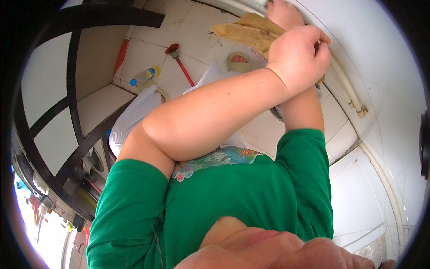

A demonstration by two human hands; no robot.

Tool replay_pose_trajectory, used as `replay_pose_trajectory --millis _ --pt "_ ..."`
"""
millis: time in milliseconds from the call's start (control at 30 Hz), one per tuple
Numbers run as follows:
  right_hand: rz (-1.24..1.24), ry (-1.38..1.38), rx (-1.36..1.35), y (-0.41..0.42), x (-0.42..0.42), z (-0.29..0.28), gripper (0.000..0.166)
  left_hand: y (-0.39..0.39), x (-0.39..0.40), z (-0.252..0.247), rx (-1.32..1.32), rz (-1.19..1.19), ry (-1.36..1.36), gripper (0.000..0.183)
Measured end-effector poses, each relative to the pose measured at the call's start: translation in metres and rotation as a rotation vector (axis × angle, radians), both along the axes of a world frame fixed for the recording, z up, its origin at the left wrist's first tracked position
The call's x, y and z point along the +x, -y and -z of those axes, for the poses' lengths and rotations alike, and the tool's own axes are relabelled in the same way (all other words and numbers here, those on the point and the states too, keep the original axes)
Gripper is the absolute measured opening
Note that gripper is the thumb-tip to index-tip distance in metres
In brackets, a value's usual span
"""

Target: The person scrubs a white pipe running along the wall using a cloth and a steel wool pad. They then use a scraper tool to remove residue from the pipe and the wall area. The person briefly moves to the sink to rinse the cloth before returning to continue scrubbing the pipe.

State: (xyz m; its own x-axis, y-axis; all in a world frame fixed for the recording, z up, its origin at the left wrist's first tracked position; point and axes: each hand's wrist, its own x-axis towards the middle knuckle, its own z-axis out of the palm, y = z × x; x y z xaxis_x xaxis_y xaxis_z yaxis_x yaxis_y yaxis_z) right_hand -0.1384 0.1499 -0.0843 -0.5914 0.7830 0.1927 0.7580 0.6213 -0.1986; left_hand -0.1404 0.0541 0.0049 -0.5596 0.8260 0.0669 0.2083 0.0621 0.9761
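A tan cloth (250, 32) hangs in folds near the white wall, with loose strands at its left end. My left hand (299, 59) reaches across my body to the right. Its thumb and fingers close together near the wall, and a brown bit of cloth shows in the gap between them and beside the wrist. Farther up, my right hand (285, 15) is at the cloth's upper edge, its fingers partly hidden at the top rim. My left forearm passes in front of my right forearm and hides part of it.
A plastic bottle (145, 76) with a blue cap lies on the tiled floor, left of a red-handled brush (178, 59). Black-framed shelving (72, 84) stands at the left. White pipes (346, 80) run along the right wall. A slipper (239, 62) with my foot is below the cloth.
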Motion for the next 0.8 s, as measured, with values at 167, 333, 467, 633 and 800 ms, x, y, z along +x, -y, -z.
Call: replay_pose_trajectory --millis 167,333,467,633,800 --pt "0.046 0.021 -0.022 -0.006 0.035 0.000 0.014 0.001 -0.003 0.003 0.065 0.068 0.019 0.009" --pt "0.063 0.008 0.002 0.005 -0.007 -0.002 0.013 0.003 -0.007 -0.004 -0.006 0.042 -0.043 0.014" --pt "0.057 -0.015 -0.015 0.008 -0.006 -0.006 0.014 0.001 -0.013 -0.008 -0.052 0.042 0.086 0.017" --pt "0.160 0.030 -0.085 0.008 0.047 -0.011 0.015 0.007 -0.001 -0.005 0.135 0.131 -0.014 0.010" --pt "0.065 -0.046 -0.018 0.001 -0.001 -0.003 0.011 0.003 0.003 -0.003 0.053 0.078 -0.063 0.012"
